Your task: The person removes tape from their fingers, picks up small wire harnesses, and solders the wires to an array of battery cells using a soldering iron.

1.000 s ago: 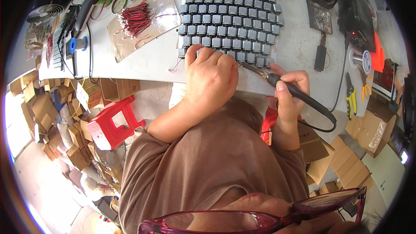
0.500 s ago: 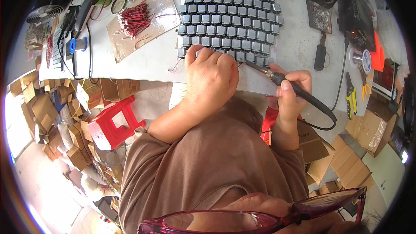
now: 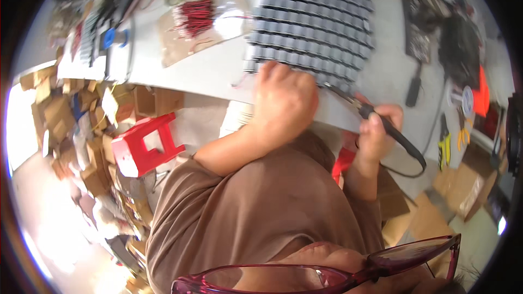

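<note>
— What's changed at the bench, from where you sit?

— I read it like this: the left hand (image 3: 283, 103) sat a shade lower a second ago; now it lies curled over the near edge of the grey cell array (image 3: 313, 27), knuckles up, fingers bent onto the front row. What, if anything, is pinched under them I cannot tell. The right hand (image 3: 376, 130) has kept its closed fist round the black soldering iron (image 3: 381, 125), and the tip now slants in toward the array's near right corner, a touch closer than before. My judgement: the work is creeping along that front row, joint by joint.

— And the array itself?

— Flat on the white table (image 3: 207, 76), reaching from the near edge to the far side, the hands at its nearest row.

— Room to move?

— Tight at the front. The table edge runs right under both wrists, the iron's cord (image 3: 422, 163) loops off it to the right, and a red stool (image 3: 144, 144) stands below on the left. Bare tabletop lies left of the array, before the red wire bundle (image 3: 193, 13); on the right, tools crowd in
</note>
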Action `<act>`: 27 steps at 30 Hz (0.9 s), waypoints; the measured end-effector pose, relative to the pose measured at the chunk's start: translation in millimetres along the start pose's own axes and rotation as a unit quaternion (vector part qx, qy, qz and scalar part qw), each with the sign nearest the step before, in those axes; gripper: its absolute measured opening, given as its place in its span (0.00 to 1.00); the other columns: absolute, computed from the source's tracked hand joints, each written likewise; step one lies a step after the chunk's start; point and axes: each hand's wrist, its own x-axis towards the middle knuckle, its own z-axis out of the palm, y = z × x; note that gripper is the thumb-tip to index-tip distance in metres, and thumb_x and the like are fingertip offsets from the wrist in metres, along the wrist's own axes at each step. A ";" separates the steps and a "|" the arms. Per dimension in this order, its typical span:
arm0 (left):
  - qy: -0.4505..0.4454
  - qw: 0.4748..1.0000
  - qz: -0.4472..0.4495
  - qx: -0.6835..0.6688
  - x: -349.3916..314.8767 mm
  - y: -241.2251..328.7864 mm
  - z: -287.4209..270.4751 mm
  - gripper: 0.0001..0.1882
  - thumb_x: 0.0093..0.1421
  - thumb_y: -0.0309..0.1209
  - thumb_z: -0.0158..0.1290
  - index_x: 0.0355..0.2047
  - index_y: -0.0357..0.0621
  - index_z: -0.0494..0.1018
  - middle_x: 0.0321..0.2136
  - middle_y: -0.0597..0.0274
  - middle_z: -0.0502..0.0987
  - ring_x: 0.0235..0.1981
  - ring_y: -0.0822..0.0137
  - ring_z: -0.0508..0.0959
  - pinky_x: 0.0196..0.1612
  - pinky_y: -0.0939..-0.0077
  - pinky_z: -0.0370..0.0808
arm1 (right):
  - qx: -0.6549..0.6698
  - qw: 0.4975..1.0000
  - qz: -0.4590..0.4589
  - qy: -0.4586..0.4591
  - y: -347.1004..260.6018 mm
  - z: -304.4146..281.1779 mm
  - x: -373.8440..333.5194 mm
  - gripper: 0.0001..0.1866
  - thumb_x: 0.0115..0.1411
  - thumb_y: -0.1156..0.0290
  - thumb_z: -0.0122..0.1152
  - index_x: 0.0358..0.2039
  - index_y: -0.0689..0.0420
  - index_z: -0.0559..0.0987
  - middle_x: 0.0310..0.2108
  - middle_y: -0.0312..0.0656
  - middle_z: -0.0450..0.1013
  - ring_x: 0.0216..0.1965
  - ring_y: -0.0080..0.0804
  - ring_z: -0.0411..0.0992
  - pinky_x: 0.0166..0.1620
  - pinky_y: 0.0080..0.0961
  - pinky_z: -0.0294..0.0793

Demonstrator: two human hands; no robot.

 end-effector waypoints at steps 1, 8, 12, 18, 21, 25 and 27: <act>-0.001 1.000 -0.002 -0.012 1.3 1.0 -0.5 0.06 0.43 0.27 0.56 0.23 0.47 0.70 0.20 0.64 0.72 0.27 0.61 0.71 0.42 0.65 0.66 | -0.006 0.999 0.016 0.033 0.4 -1.1 -1.9 0.09 0.51 0.71 0.57 0.27 0.59 0.66 0.13 0.31 0.58 0.14 0.15 0.57 0.48 0.49 0.73; -0.031 0.999 -0.010 -0.032 3.7 -50.1 -43.0 0.11 0.44 0.25 0.59 0.30 0.46 0.74 0.27 0.63 0.75 0.32 0.61 0.74 0.40 0.67 0.68 | -0.006 1.000 0.005 0.016 5.5 -18.1 -1.2 0.08 0.51 0.71 0.52 0.29 0.58 0.65 0.19 0.33 0.57 0.13 0.15 0.54 0.42 0.36 0.76; 0.039 0.993 -0.073 0.086 0.4 -142.3 -63.0 0.04 0.50 0.26 0.53 0.28 0.47 0.75 0.30 0.62 0.76 0.33 0.57 0.75 0.36 0.65 0.73 | -0.012 1.000 0.006 0.008 5.2 -14.4 -0.9 0.07 0.52 0.74 0.50 0.30 0.59 0.64 0.17 0.32 0.57 0.14 0.16 0.53 0.33 0.22 0.72; -0.052 0.988 -0.032 0.144 4.6 -173.8 -68.2 0.04 0.52 0.28 0.52 0.26 0.42 0.73 0.28 0.59 0.74 0.32 0.57 0.75 0.36 0.65 0.73 | 0.001 0.999 0.034 0.020 1.8 -10.3 0.7 0.07 0.51 0.77 0.49 0.31 0.61 0.63 0.14 0.33 0.58 0.14 0.17 0.56 0.50 0.45 0.69; -0.089 0.979 -0.013 0.182 11.5 -168.8 -70.7 0.04 0.51 0.28 0.52 0.25 0.42 0.72 0.27 0.59 0.73 0.32 0.57 0.75 0.36 0.64 0.73 | -0.020 1.000 0.014 0.012 4.8 -13.9 -0.7 0.07 0.52 0.74 0.50 0.31 0.59 0.65 0.17 0.32 0.58 0.15 0.16 0.55 0.26 0.16 0.66; -0.088 0.979 -0.040 0.182 16.8 -155.9 -73.4 0.04 0.49 0.25 0.55 0.27 0.44 0.74 0.29 0.62 0.76 0.29 0.61 0.75 0.34 0.70 0.73 | -0.011 1.000 0.012 0.006 2.2 -13.6 -0.7 0.08 0.53 0.73 0.52 0.31 0.59 0.65 0.17 0.32 0.57 0.15 0.16 0.55 0.28 0.18 0.67; -0.029 0.989 -0.142 -0.022 19.1 -133.5 -76.6 0.05 0.53 0.29 0.52 0.28 0.41 0.73 0.26 0.59 0.77 0.24 0.58 0.76 0.29 0.68 0.73 | 0.003 1.000 -0.008 0.001 5.9 -12.5 -1.0 0.08 0.53 0.73 0.52 0.31 0.59 0.64 0.17 0.32 0.57 0.15 0.17 0.55 0.44 0.38 0.73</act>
